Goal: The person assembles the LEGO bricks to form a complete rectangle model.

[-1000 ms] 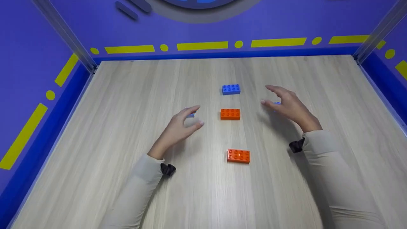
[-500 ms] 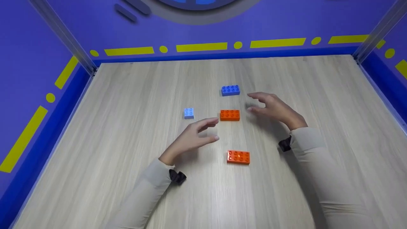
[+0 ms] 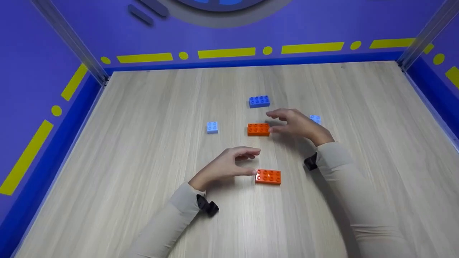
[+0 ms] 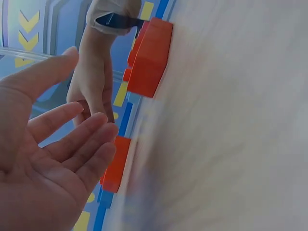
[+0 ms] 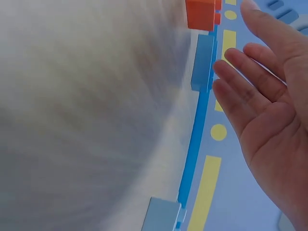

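My left hand (image 3: 235,163) hovers over the table just left of the nearer orange toy brick (image 3: 268,177), its thumb tip at the brick's left end in the head view. My right hand (image 3: 296,123) is beside the farther orange brick (image 3: 258,129), with the thumb near that brick's right end. In the left wrist view the left palm (image 4: 48,178) holds nothing, and both orange bricks show beyond it. The right palm (image 5: 274,125) is likewise bare in the right wrist view. Behind the farther orange brick sits a long blue brick (image 3: 259,101).
A small light-blue brick (image 3: 212,127) lies left of the middle. Another light-blue brick (image 3: 315,119) is partly covered by the right hand. Blue-purple panels (image 3: 229,39) with yellow marks border the wooden table (image 3: 150,107) at the back and sides.
My left hand has moved right and nearer, uncovering the left light-blue brick. The right hand has come left towards the farther orange brick. All the bricks stay in place.
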`<action>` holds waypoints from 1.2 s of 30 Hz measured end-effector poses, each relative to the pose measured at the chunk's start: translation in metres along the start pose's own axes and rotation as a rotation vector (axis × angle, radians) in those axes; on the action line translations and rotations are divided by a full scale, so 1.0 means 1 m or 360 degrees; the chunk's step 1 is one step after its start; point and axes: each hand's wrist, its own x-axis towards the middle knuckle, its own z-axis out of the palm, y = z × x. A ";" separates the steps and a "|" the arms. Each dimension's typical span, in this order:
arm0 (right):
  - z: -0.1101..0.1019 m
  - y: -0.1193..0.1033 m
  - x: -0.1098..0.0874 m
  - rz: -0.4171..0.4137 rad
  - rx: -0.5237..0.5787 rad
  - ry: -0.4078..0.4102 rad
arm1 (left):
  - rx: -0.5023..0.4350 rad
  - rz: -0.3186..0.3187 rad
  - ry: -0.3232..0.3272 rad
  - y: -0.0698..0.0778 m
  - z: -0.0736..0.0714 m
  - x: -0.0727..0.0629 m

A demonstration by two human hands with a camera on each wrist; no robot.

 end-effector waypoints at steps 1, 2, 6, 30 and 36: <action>0.001 0.000 0.001 -0.0004 0.0001 -0.0008 | -0.0009 -0.0002 -0.0007 -0.001 0.002 0.000; 0.002 -0.001 0.001 -0.0009 -0.0001 -0.0014 | -0.0018 0.0000 -0.0014 -0.001 0.003 0.001; 0.006 -0.001 0.004 -0.0051 -0.0011 -0.0021 | -0.0026 -0.0002 -0.0053 -0.004 0.009 0.002; 0.017 -0.005 0.009 -0.0219 -0.0091 -0.0016 | 0.0180 0.0083 -0.0148 -0.003 0.023 0.010; 0.017 -0.006 0.010 -0.0206 -0.0110 -0.0021 | 0.0244 0.0100 -0.0148 -0.001 0.022 0.010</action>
